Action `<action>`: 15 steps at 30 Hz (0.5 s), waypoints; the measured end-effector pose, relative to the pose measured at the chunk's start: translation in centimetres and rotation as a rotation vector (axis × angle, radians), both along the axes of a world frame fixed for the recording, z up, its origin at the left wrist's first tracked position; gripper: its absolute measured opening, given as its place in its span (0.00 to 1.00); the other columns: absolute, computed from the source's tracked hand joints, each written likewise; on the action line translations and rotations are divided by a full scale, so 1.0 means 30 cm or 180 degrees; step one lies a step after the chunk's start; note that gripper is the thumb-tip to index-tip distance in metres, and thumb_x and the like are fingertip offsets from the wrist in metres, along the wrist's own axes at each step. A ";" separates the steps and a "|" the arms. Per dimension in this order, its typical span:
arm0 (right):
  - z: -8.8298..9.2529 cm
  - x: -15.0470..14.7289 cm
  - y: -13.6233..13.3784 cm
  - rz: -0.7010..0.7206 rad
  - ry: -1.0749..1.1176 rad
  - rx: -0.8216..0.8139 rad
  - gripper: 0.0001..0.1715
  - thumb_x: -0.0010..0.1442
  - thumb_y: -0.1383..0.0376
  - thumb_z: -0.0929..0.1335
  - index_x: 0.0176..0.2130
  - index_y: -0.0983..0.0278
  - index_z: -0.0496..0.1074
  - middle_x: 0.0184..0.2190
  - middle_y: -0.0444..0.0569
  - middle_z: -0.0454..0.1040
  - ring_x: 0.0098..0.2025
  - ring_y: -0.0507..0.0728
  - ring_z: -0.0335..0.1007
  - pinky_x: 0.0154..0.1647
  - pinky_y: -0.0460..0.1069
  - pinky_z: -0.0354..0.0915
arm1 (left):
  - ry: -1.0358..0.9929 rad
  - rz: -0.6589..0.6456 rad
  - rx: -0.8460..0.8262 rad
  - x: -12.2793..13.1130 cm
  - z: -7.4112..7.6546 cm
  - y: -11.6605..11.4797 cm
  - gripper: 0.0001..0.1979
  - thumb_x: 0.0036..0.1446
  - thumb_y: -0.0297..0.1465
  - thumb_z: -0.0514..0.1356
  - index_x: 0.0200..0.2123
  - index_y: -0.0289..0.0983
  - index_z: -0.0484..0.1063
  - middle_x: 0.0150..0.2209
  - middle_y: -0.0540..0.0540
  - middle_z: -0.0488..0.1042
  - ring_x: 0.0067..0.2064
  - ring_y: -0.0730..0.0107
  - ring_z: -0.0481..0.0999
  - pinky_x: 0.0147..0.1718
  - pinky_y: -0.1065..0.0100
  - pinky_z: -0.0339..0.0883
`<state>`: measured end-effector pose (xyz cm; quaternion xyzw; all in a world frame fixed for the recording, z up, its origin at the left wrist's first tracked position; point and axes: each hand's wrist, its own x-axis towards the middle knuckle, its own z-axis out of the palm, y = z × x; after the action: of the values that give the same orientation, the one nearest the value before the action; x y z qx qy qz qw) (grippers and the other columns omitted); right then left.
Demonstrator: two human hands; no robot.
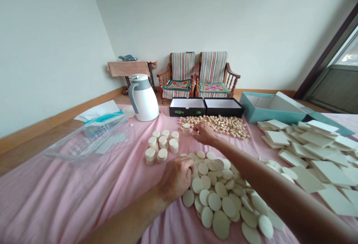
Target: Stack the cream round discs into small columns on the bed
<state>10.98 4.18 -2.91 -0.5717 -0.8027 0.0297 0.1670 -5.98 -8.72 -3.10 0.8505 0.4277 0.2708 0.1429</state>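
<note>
My right hand (pixel 205 134) reaches forward with its fingers pinched around a pale round disc, just right of a short stack of discs (pixel 186 128). Nearer to me, my left hand (pixel 177 178) is closed at the left edge of a loose pile of flat round discs (pixel 215 201); its fingers are curled, and what they hold, if anything, is hidden. Several neat stacks of the same pale discs (pixel 162 143) stand in rows to the left, beyond my left hand. Behind my right hand lies a spread of small wooden beads (pixel 226 124).
A pink cloth (pixel 117 195) covers the surface. A white and grey jug (pixel 147 102) stands beside clear plastic packaging (pixel 92 139). Two black boxes (pixel 187 112) (pixel 226 112) and a teal box (pixel 274 115) line the back. Square pale boards (pixel 319 139) lie heaped at right.
</note>
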 end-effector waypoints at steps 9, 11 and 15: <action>0.054 0.053 -0.076 0.0280 0.0191 -0.0184 0.14 0.51 0.66 0.67 0.40 0.68 0.73 0.37 0.52 0.75 0.34 0.52 0.69 0.34 0.45 0.61 | 0.0017 -0.0010 0.0020 0.000 0.011 -0.006 0.11 0.43 0.16 0.48 0.21 0.36 0.64 0.22 0.51 0.67 0.27 0.73 0.66 0.27 0.72 0.54; 0.082 0.073 -0.127 0.0673 0.0296 -0.0671 0.10 0.49 0.68 0.68 0.35 0.67 0.75 0.31 0.49 0.75 0.32 0.52 0.70 0.32 0.44 0.62 | -0.0001 -0.0019 0.0000 0.001 0.012 -0.006 0.11 0.42 0.16 0.48 0.21 0.36 0.64 0.23 0.51 0.68 0.27 0.73 0.66 0.27 0.73 0.54; 0.100 0.094 -0.214 0.1115 0.0502 -0.1151 0.17 0.44 0.68 0.69 0.38 0.67 0.74 0.33 0.49 0.75 0.31 0.52 0.70 0.31 0.44 0.64 | 0.0015 0.0014 -0.0030 0.001 0.009 -0.005 0.11 0.43 0.17 0.48 0.22 0.36 0.65 0.23 0.50 0.68 0.27 0.73 0.67 0.28 0.72 0.55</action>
<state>13.79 -2.25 0.07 -0.4404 -0.8557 0.2455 0.1165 -5.94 -8.86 -2.81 0.8495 0.4312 0.2671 0.1453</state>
